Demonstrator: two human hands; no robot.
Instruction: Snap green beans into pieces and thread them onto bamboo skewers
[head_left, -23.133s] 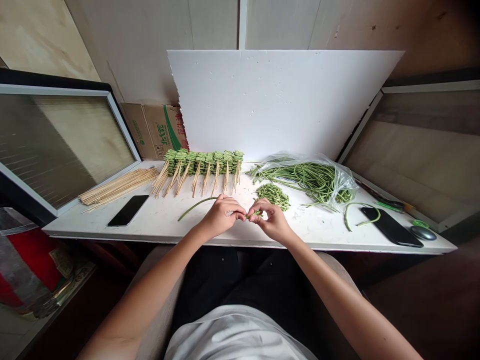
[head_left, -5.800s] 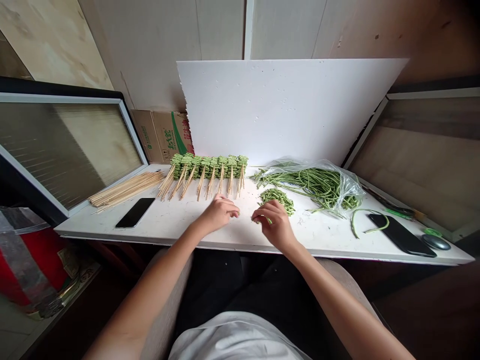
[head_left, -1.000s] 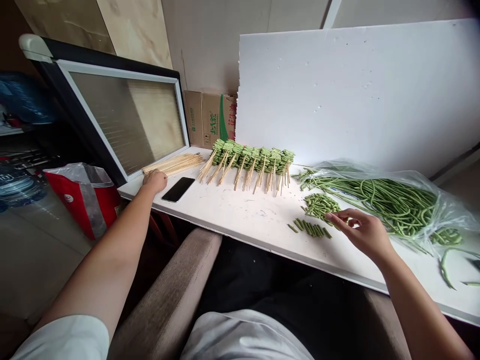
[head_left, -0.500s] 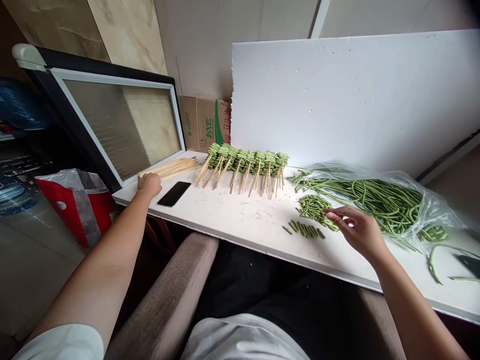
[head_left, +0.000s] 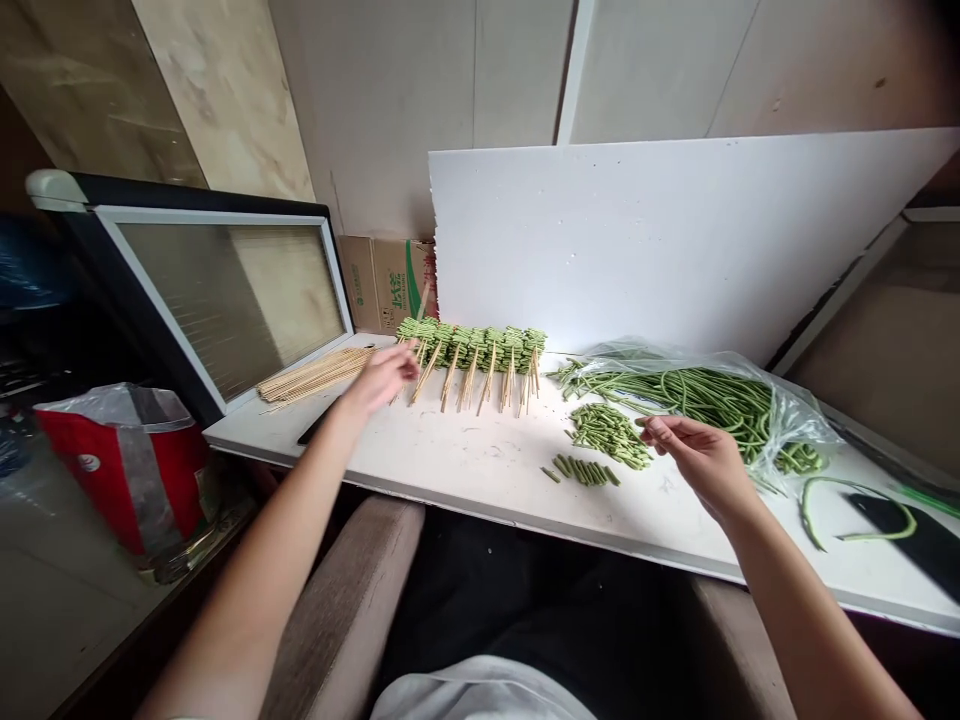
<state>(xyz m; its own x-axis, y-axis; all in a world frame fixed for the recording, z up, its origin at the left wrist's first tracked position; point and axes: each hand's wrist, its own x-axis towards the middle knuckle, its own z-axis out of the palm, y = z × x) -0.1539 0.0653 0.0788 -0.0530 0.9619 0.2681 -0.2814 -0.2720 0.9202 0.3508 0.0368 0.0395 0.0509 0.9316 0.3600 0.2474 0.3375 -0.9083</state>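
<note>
My left hand (head_left: 382,378) is lifted over the white table (head_left: 465,462), between the loose bamboo skewers (head_left: 315,373) and the row of skewered green beans (head_left: 472,348). Its closed fingers are blurred and seem to hold a thin bamboo skewer (head_left: 424,300). My right hand (head_left: 701,465) hovers with its fingers apart, just right of a heap of cut long beans (head_left: 607,435). It holds nothing visible. A short group of aligned bean pieces (head_left: 583,470) lies below that heap, near my right fingertips.
Long green beans fill a plastic bag (head_left: 690,395) at the right. A black phone (head_left: 907,535) lies at the right edge, and another is mostly hidden by my left forearm. A white foam board (head_left: 660,240) stands behind the table, beside a glass-topped freezer (head_left: 225,300).
My left hand has left the skewer pile and moved right, seemingly with a skewer. My right hand has barely moved, and the view has tilted and shifted slightly.
</note>
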